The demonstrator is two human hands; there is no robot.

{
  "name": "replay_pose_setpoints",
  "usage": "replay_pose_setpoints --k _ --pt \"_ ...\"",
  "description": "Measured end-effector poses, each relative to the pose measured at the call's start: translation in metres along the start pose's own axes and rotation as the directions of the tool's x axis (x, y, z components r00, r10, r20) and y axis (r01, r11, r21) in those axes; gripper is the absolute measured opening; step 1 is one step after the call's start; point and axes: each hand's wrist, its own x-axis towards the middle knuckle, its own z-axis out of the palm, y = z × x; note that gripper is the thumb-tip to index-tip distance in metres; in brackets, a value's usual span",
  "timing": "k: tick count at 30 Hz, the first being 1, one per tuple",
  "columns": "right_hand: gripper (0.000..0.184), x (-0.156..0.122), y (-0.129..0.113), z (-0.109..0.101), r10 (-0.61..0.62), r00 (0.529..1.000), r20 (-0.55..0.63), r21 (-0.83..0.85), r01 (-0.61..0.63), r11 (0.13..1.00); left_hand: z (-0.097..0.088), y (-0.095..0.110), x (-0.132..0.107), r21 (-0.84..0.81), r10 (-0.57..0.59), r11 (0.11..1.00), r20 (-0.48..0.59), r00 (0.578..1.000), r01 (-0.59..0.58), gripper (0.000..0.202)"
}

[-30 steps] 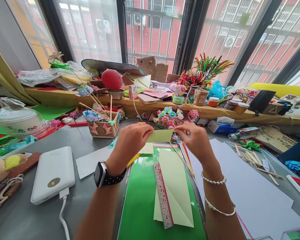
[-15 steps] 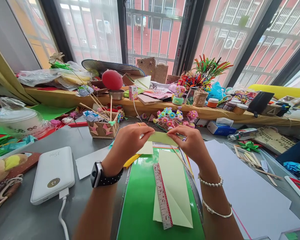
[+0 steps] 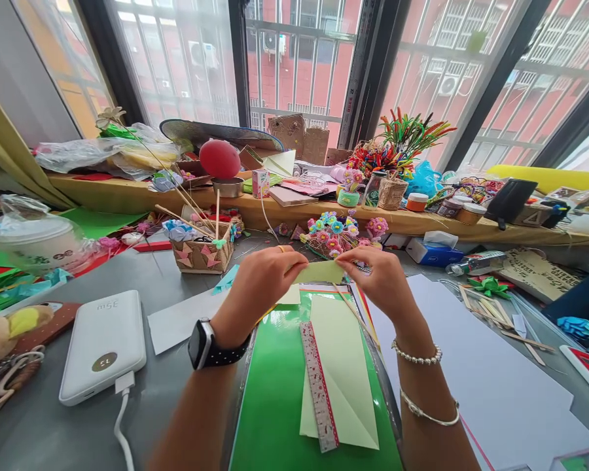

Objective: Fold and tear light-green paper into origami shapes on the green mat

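A strip of pale green paper (image 3: 321, 271) is held up between my two hands above the far end of a shiny green board (image 3: 269, 379). My left hand (image 3: 267, 278) pinches its left end, and my right hand (image 3: 375, 271) pinches the right end between thumb and fingers. Below them, a larger pale green sheet (image 3: 346, 347) with a diagonal crease lies on the board. Across its left side rests a clear ruler (image 3: 319, 386) with a red edge. Another small pale green piece (image 3: 289, 296) lies partly behind my left hand.
A white power bank (image 3: 105, 347) with a cable sits to the left, near a white paper piece (image 3: 181, 320). White sheets (image 3: 476, 366) cover the right side. Behind stand a cardboard box of sticks (image 3: 203, 254) and crocheted-looking flowers (image 3: 334, 232). A cluttered ledge (image 3: 294, 212) runs under the window.
Both hands have shifted slightly to the right with the paper strip. The right hand's grip is now closer to the strip's end, and more of its face shows. Ruler and sheet have stayed put.
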Motion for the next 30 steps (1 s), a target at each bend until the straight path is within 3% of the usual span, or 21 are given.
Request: replay_pose_setpoints --k 4,6,8,11,20,23,26,30 --pt "0.011 -0.001 0.012 -0.005 0.072 0.987 -0.144 -0.027 -0.077 0.997 -0.004 -0.005 -0.001 0.042 -0.019 0.999 0.004 1.000 0.019 0.018" --pt "0.012 0.000 0.005 -0.001 0.003 0.995 -0.103 0.023 0.000 1.000 -0.003 -0.001 0.000 0.027 0.001 1.000 0.038 0.999 -0.002 0.018" --pt "0.014 0.001 -0.006 0.005 -0.084 0.996 0.011 0.057 0.083 0.995 -0.002 0.004 0.001 0.006 0.029 1.000 0.064 0.998 -0.029 0.018" --pt "0.012 0.001 -0.018 0.014 -0.090 0.991 0.101 0.056 0.085 0.995 -0.002 0.007 0.001 -0.004 0.031 1.000 0.059 0.998 -0.031 0.019" --pt "0.012 0.000 -0.005 0.009 -0.034 0.994 0.105 0.035 0.030 0.999 -0.013 -0.016 -0.005 0.109 -0.147 0.983 0.004 0.989 0.146 0.021" --pt "0.013 0.000 -0.009 0.010 -0.050 0.991 0.123 0.046 0.045 0.998 -0.010 -0.008 -0.003 0.034 -0.089 0.995 -0.034 0.995 0.090 0.022" --pt "0.013 0.000 -0.014 0.011 -0.071 0.988 0.138 0.052 0.064 0.997 -0.003 0.002 0.000 -0.023 0.020 1.000 0.038 0.999 -0.019 0.019" --pt "0.013 0.000 -0.007 0.003 -0.032 0.995 0.093 0.020 0.030 0.999 -0.001 0.000 0.000 -0.026 -0.022 0.999 0.030 0.999 0.023 0.018"
